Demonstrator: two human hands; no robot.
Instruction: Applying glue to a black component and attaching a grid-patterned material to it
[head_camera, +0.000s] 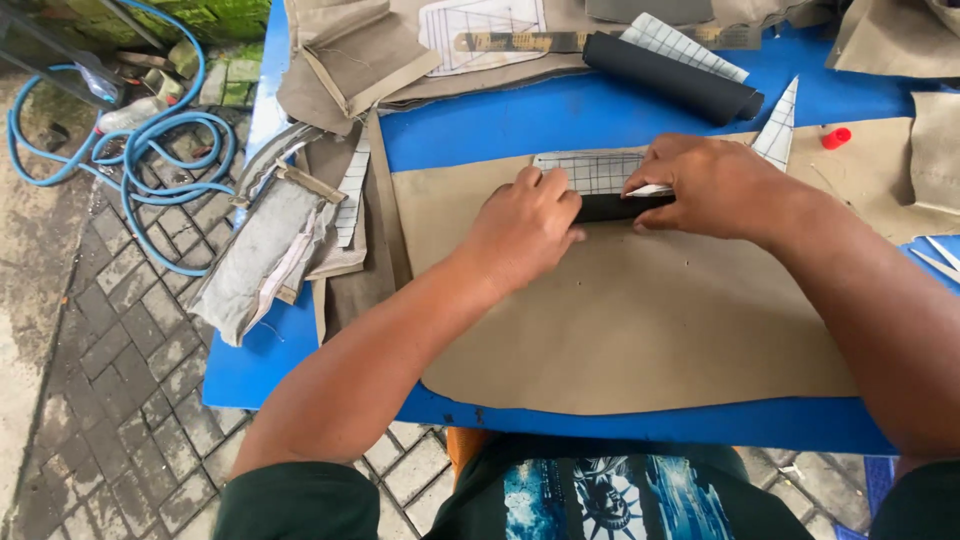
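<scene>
While you look down from the head view, your left hand (525, 225) is curled shut, knuckles up, pressing on the left end of a black strip (612, 207) that lies on the big tan cloth panel (620, 320). Your right hand (705, 185) lies flat over the strip's right end, fingers bent down, pinching a thin white edge there; can't tell whether that edge belongs to the strip's backing or to the gridded white paper (592, 170) just behind it. Strip sits near the panel's top edge, between both hands, touching the paper.

Panel is spread on the blue table (480, 130). Behind your hands: a rolled black sheet (668, 78), a second gridded piece beside it, a long ruler (520, 41) on a drawn pattern, folded tan pieces at top left. Small red cap (836, 137) to the right, well apart from your hands. Stack of grey and tan cloth scraps (270, 250) hangs at the table's left edge. Blue hose (150, 160) coiled on the brick paving.

Step in hand, as I judge it: seating the strip on the panel and holding it in line. Next move likely calls for steady pressure from the left while the right works along the strip without shifting it off the paper's edge.
</scene>
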